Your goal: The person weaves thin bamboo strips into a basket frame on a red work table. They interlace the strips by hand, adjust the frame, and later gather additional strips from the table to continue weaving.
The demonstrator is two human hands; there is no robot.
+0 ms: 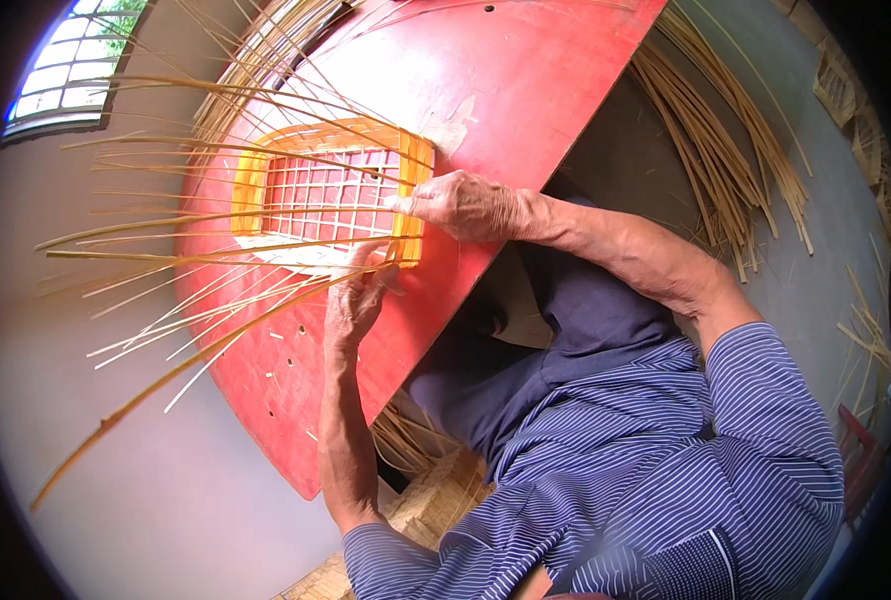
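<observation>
A small rectangular yellow-orange frame with a grid of thin cane strips across its inside lies on the red tabletop. Long loose cane ends fan out from it toward the left. My right hand is closed at the frame's right side, thumb and index finger pinched over the inner edge by the grid. Just below, my left hand closes around the near right corner, where the cane strands pass. Exactly which strand sits between the fingers of either hand is hard to make out.
The red table has a slanting edge beside my lap and small holes. Bundles of long cane lie on the floor at right, and more cane at the table's far left. A wall and barred window stand at left.
</observation>
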